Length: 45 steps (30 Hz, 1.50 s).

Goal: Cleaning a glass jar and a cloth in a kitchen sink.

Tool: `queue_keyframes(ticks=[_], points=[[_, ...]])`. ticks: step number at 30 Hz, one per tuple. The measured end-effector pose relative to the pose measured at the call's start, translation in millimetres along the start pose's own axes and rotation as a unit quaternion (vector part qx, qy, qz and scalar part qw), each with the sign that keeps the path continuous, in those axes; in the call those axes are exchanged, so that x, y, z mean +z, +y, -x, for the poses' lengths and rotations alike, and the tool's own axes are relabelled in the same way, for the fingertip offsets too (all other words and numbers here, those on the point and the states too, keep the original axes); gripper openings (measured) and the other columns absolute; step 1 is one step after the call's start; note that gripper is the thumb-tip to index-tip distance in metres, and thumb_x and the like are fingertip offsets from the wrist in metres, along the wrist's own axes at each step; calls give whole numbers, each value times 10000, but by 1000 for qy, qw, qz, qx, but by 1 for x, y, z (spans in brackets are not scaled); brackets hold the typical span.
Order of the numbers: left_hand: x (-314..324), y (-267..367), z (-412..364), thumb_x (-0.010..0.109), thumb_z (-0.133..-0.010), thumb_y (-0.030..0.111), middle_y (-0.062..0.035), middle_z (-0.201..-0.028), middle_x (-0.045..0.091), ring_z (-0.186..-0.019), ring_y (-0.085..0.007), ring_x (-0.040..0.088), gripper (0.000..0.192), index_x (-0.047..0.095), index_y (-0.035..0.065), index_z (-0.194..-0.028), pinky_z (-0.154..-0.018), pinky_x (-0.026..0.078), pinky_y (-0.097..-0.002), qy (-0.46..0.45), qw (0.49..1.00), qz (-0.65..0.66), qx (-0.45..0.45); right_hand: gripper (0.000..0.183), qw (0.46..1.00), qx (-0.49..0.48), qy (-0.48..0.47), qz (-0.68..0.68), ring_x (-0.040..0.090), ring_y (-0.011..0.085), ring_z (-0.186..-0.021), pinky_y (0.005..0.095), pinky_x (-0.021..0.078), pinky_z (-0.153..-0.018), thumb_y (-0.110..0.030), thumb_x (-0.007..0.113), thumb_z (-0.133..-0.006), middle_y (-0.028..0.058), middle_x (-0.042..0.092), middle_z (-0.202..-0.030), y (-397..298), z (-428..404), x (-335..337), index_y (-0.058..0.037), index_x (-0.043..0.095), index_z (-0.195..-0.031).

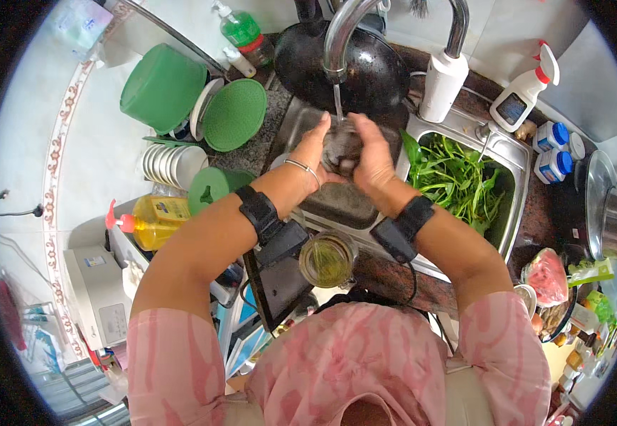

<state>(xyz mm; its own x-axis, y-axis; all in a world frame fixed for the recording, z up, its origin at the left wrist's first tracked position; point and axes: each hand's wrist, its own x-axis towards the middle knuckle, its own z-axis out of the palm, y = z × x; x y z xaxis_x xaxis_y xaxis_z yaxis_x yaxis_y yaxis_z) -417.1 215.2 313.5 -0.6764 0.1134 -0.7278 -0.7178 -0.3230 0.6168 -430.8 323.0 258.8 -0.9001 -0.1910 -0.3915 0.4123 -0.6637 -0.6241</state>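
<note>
Water runs from the curved metal faucet [335, 58] onto a clear round vessel [342, 148], blurred, between my two hands. My left hand [313, 152] holds its left side, with the thumb near the stream and fingers reaching beneath it. Against its right side rests my right hand [373, 154]. Both are above the left basin [340, 205] of the steel sink. Leafy green vegetables [460, 178] fill the right basin. Whether the vessel is a glass bowl or a jar, I cannot tell.
A black wok [372, 69] leans behind the faucet. Green plastic containers [164, 88] and stacked white cups [172, 162] stand left. Near my body are a glass jar [328, 260] and a dark tablet-like panel [279, 287]. A spray bottle [521, 96] and wrapped watermelon [545, 277] lie right.
</note>
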Motion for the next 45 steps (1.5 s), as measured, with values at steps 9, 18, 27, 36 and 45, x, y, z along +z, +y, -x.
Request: queue_keyframes(ticks=[9,18,27,36,45], points=[[-2,3,-3,438,-847,570,-121,-1190,494,-1111,-296,466,516,478,160,-1157,-943,376,-467,-14,995,91,39,705,709,-352,-188,581,206,451,-1260,479,182,-1047,-373,532,-803,261,234,-1363,5,24,-3,-74,227,-1364],[-11,8,-32,382,-907,395,-88,-982,608,-912,-272,592,317,554,157,-1027,-737,493,-498,54,996,-22,63,875,587,-442,-263,625,460,442,-1048,449,451,-865,-306,782,-578,221,319,-1277,-33,21,-10,-144,322,-1305],[18,13,-3,399,-863,302,-41,-842,592,-771,-211,572,265,563,110,-943,-559,452,-379,172,974,-128,76,368,656,-428,-206,587,536,425,-874,453,455,-763,-372,578,-807,219,494,-1034,-24,-6,-4,-91,528,-1039],[-1,-7,-32,412,-878,236,-161,-1050,610,-979,-291,592,336,627,7,-1000,-771,471,-392,277,817,-489,130,328,782,-269,-44,561,543,450,-831,511,431,-729,-316,407,-889,271,577,-850,2,-6,6,-22,551,-910],[-12,-10,-42,413,-851,233,-206,-1005,608,-924,-324,602,339,631,-1,-961,-769,460,-392,246,756,-592,135,357,732,-303,-27,610,545,451,-866,472,439,-770,-252,347,-889,273,585,-907,9,-20,-5,-6,605,-883]])
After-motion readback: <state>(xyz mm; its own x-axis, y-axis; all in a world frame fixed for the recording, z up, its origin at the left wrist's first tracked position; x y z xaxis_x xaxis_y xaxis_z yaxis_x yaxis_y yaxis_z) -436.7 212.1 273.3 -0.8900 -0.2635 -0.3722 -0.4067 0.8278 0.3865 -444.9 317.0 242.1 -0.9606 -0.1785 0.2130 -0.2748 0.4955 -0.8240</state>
